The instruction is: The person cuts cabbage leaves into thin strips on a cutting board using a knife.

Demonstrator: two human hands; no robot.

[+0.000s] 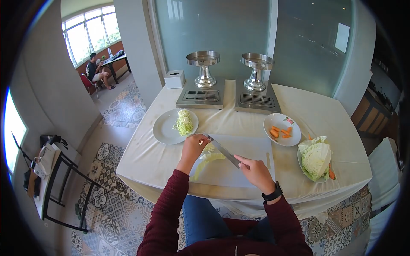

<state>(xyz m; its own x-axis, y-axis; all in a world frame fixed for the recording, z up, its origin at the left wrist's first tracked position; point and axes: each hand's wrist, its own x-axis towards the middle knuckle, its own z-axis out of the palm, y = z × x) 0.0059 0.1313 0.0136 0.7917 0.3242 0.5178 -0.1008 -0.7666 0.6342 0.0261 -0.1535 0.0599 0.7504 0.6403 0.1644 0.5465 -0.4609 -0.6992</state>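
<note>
Apparently mid-slicing, the right hand [257, 173] grips the knife [225, 151] over cabbage pieces [211, 158] on the board [237, 181], while the left hand [193, 148] curls at its tip, hold unclear, and another cut calls for tucked fingertips.

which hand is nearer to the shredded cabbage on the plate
Left. The left hand is just on the near side of the shredded cabbage, by the tip of the knife; the right hand is farther off to the right, at the knife's handle end.
</note>
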